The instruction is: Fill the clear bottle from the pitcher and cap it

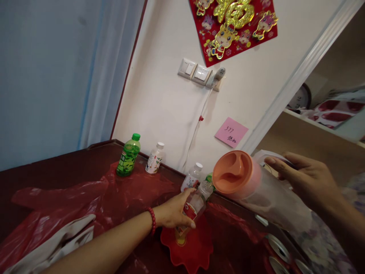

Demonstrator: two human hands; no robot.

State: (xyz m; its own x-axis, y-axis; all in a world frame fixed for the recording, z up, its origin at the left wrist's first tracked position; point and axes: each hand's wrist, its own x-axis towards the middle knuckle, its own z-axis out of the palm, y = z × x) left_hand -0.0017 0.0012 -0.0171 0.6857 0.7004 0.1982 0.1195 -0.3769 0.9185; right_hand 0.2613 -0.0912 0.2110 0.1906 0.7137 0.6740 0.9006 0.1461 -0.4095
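Observation:
My left hand (173, 211), with a red bead bracelet at the wrist, grips a small clear bottle (196, 201) with a red label and a green cap. The bottle leans over a red scalloped dish (196, 249) on the dark red table. My right hand (306, 179) holds a translucent pitcher (256, 194) with an orange lid by its handle. The pitcher is tipped on its side, its lid facing me, just right of the bottle's top.
A green bottle (128, 155) and a white-capped bottle (154, 157) stand near the wall; another clear bottle (192, 177) is behind my left hand. Red plastic sheet (57, 201) and a pale cloth (57, 243) lie on the table. Several can tops (278, 251) sit at the lower right.

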